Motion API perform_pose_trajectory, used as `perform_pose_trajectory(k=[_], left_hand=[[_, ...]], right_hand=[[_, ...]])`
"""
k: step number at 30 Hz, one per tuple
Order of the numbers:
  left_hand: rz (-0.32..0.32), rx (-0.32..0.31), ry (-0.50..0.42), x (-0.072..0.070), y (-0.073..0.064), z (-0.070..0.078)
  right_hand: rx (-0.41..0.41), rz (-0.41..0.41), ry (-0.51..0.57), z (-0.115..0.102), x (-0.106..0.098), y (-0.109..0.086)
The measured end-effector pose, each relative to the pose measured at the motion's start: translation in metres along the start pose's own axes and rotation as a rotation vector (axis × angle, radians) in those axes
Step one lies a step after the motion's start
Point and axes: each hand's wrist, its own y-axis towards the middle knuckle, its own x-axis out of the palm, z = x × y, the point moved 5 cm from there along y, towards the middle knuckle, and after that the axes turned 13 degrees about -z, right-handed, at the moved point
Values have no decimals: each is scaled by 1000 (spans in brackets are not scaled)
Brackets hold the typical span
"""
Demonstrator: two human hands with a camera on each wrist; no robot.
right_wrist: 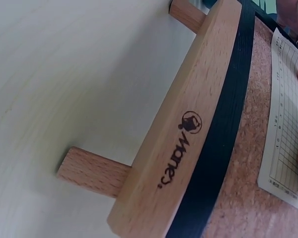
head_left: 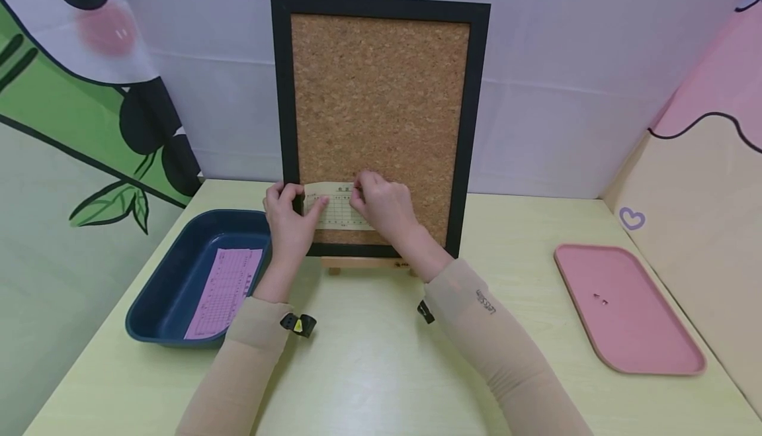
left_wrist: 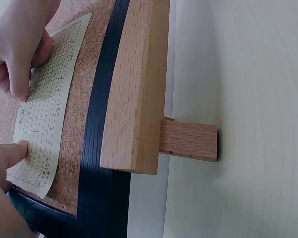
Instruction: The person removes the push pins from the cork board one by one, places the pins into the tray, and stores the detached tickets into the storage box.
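Note:
A cream paper form (head_left: 341, 214) printed with a grid lies against the lower part of a black-framed corkboard (head_left: 381, 92). My left hand (head_left: 292, 221) grips the board's left edge, and its thumb (left_wrist: 15, 151) presses the form's left part. Over the form's upper right is my right hand (head_left: 385, 206), its thumb (left_wrist: 20, 84) and fingers curled in a pinch. What sits between those fingertips is hidden. In the right wrist view, the form (right_wrist: 284, 119) lies close to the cork near its lower edge.
The board stands on a wooden easel ledge (right_wrist: 181, 134) with short feet (left_wrist: 188, 140). A dark blue bin (head_left: 157, 290) at left holds a pink printed sheet (head_left: 223, 290). At right, a pink tray (head_left: 643, 337) carries a few tiny objects (head_left: 601, 300), too small to identify.

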Motion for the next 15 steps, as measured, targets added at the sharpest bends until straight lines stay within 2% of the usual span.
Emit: perform_pose_trajectory(k=[7,15], left_hand=[[1,0,3,0,0,0],[-8,-6,-3,-1,-1,2]], right_hand=[[-65,29,-28,-1,1,0],[-88,41,10,1,-1,-1]])
